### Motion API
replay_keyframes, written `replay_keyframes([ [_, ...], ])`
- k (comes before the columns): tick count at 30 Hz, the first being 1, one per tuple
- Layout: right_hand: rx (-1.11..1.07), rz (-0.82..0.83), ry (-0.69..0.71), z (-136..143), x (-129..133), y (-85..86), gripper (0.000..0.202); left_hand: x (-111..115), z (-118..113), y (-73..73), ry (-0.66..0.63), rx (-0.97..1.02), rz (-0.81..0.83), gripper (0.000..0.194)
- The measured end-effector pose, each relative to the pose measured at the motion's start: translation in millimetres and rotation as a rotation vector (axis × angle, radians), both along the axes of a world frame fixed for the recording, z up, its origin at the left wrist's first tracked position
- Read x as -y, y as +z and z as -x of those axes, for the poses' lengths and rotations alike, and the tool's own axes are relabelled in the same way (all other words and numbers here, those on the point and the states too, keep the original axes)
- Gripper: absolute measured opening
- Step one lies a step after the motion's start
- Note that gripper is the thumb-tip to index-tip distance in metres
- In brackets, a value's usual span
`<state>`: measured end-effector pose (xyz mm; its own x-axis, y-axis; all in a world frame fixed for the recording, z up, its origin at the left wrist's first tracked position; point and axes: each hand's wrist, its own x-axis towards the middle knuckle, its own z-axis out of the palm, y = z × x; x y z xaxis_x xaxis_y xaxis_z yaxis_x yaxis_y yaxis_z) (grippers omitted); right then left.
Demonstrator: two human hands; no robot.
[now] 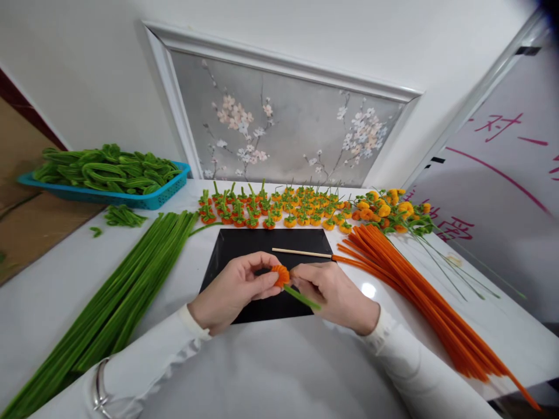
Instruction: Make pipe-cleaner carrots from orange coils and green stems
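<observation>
Between both hands, over a black mat [262,244], is a small ribbed orange piece [280,276] with a green fuzzy stem [302,297] pointing down to the right. My left hand [238,286] pinches the orange piece from the left with thumb and fingers. My right hand [334,292] is closed at the piece's right side, its fingertips bent inward beside the green stem; what they grip is too small to make out. Beyond my hands a thin wooden stick [301,252] lies across the mat, its right end near the orange stems.
Long green fuzzy stems [131,285] lie left, orange ones [419,297] right. Rows of small orange and yellow pieces with green tops [279,209] stand behind the mat. A blue basket [152,199] of green loops is back left, yellow-orange flowers [384,209] back right.
</observation>
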<state>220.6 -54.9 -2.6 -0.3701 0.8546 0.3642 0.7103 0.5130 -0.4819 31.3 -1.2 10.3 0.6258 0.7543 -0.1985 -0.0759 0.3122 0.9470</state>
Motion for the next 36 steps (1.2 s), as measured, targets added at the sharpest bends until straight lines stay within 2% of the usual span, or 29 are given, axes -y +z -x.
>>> replay_keyframes([
  [4,-0.097,0.039,0.023,-1,-1,0.5,0.021,-1,2,1.6,0.013,-0.016,-0.003,0.023],
  [9,-0.463,0.38,0.084,1,1,2.4,0.026,-2,3,3.4,0.016,-0.078,-0.14,0.021],
  [12,-0.521,0.442,0.086,5,2,-0.1,0.026,-2,3,2.9,0.03,-0.088,-0.188,0.02],
  [18,-0.717,0.494,0.119,9,-2,-8.8,0.021,-2,2,-2.1,0.041,-0.01,-0.016,0.018],
  [29,-0.904,0.415,0.042,17,-5,-6.4,0.022,4,0,-6.0,0.041,0.097,0.263,0.011],
  [33,-0.832,0.296,-0.019,18,-4,-7.8,0.016,6,-1,-6.5,0.028,0.07,0.213,0.011],
  [36,-0.623,0.142,-0.11,15,-2,-6.5,0.007,4,-1,-5.2,0.028,-0.001,0.037,0.02],
])
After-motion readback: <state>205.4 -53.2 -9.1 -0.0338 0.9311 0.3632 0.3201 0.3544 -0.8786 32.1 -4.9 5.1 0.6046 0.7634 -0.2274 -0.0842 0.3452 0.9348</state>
